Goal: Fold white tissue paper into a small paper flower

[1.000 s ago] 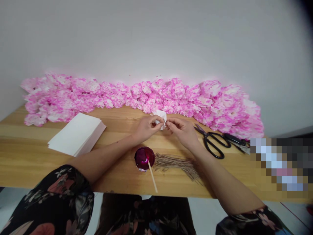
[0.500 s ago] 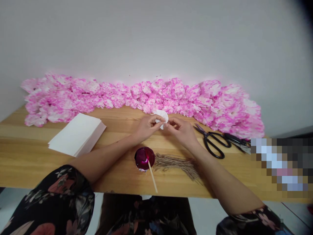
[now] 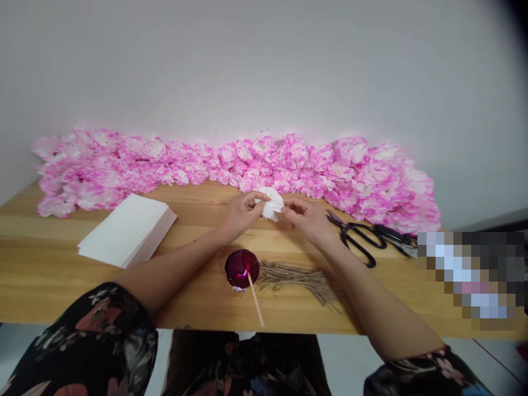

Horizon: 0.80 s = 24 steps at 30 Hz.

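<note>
Between my two hands is a white paper flower (image 3: 272, 203) with ruffled, unfolded layers, held just above the table. My left hand (image 3: 244, 212) pinches its left side between thumb and fingers. At its right edge, my right hand (image 3: 307, 215) closes thumb and fingertips on the paper. Nearer to me stands a small round container of dark magenta dye (image 3: 242, 268), a pale wooden stick (image 3: 256, 301) leaning out of it. A bundle of thin brown twine-like stems (image 3: 299, 279) lies just right of the container.
Pink-and-white paper flowers (image 3: 185, 162) are heaped along the wall at the table's back. A stack of white paper (image 3: 127, 225) lies left. Black-handled scissors (image 3: 361, 236) and another black-handled tool (image 3: 396, 239) lie right. A blurred-out patch covers the table's right end.
The white paper shows more of its spread layers between my hands. My hands have drawn slightly apart. The whole view has shifted a little.
</note>
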Tool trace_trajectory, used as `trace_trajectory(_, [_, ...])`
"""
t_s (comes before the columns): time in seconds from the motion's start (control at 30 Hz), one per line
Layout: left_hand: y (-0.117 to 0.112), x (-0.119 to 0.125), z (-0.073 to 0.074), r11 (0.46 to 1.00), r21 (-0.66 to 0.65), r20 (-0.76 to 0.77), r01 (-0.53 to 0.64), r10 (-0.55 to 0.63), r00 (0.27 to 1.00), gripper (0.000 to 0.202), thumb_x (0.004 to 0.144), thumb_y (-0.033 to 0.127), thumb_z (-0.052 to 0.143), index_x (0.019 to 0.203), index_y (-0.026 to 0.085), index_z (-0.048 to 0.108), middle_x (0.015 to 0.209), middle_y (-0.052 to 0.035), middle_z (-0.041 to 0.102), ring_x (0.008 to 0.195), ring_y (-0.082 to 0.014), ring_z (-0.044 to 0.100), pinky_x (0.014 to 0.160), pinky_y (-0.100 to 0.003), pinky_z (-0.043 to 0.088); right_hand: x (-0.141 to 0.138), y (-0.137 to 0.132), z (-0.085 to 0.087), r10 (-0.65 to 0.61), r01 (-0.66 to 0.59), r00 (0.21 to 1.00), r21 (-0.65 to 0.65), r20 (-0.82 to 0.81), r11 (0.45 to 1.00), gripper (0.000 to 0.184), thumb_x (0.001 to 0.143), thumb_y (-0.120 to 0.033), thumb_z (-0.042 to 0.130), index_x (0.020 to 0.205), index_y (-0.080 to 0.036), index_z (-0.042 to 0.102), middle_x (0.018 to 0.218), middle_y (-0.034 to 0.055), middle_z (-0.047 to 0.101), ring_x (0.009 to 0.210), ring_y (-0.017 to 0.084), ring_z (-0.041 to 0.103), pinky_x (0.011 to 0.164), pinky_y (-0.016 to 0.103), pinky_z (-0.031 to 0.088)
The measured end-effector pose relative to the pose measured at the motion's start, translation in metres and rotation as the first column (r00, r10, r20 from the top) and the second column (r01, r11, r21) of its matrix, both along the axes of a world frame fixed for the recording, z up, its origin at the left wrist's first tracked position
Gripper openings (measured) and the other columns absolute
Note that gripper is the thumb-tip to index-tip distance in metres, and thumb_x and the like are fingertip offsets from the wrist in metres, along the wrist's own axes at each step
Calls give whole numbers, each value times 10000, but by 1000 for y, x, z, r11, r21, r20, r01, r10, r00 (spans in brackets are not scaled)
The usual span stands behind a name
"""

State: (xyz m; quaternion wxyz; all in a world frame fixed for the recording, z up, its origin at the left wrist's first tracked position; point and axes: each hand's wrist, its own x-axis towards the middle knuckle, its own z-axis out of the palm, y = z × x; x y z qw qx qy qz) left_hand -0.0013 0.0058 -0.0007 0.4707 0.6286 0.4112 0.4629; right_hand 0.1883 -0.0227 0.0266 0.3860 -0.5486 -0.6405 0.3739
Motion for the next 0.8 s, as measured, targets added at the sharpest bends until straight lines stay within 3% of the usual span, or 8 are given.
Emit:
trace_trajectory(0.1, [0,0,0,1000,8,9,-10,10,1000,183,817,243,583,921,136,688,671,6,651,562,-80,553,549,-184,416,1,1,0,-40,39,998,18,54,999,219,763,-372,607,809,-185,712,650,1,628,504,118,483,505,272,379])
trace_trajectory(0.27, [1,-1,-1,1000,25,33,-13,12,999,170,807,242,588,901,137,683,679,7,653,572,-77,558,551,-176,412,3,2,-1,-34,33,996,16,80,999,226,771,-359,588,831,-182,715,609,-13,605,487,115,501,495,256,376])
trace_trajectory(0.47, [2,-2,-2,1000,15,68,3,-4,998,180,811,272,617,911,139,686,700,-4,676,588,-86,601,563,-180,458,8,6,-5,5,-5,998,14,58,1000,282,809,-383,553,905,-187,731,669,4,642,485,118,534,490,257,416])
trace_trajectory(0.63, [2,-3,3,1000,-28,137,6,-2,991,191,800,306,658,884,137,682,698,-7,685,599,-101,636,589,-200,515,6,6,-5,67,-67,997,-23,29,997,289,785,-355,619,1008,-210,731,814,32,713,595,144,589,545,277,480])
trace_trajectory(0.8, [2,-2,5,997,-79,183,24,-9,983,224,782,338,694,886,140,678,708,-2,691,591,-96,631,588,-205,532,0,2,-3,52,-53,998,-17,-41,998,220,770,-357,658,910,-196,712,830,50,711,630,146,574,568,281,464])
